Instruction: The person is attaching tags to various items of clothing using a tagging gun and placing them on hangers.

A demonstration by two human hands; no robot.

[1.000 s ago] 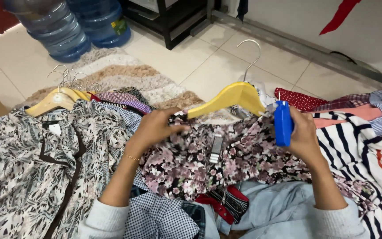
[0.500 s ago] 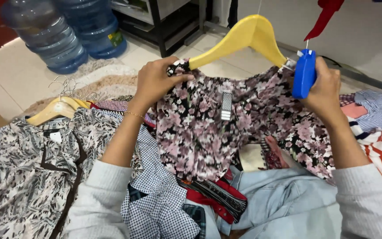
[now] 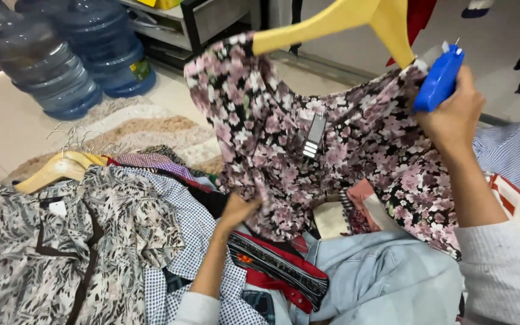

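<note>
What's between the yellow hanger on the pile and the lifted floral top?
Head view: folded checked shirts lie between the pile's hanger and the floral top.

Yellow hanger [image 3: 356,21] ran off top edge; hook out of view. Left hand [image 3: 236,212] showed only back, fingers buried in hem of floral blouse [image 3: 308,138]. Right hand [image 3: 452,114] covered lower half of blue tagging gun [image 3: 439,79]; grip on blouse shoulder not discernible. Hang tag [image 3: 315,136] print too small to read. Water bottles [image 3: 61,54] cut at top edge.
</note>
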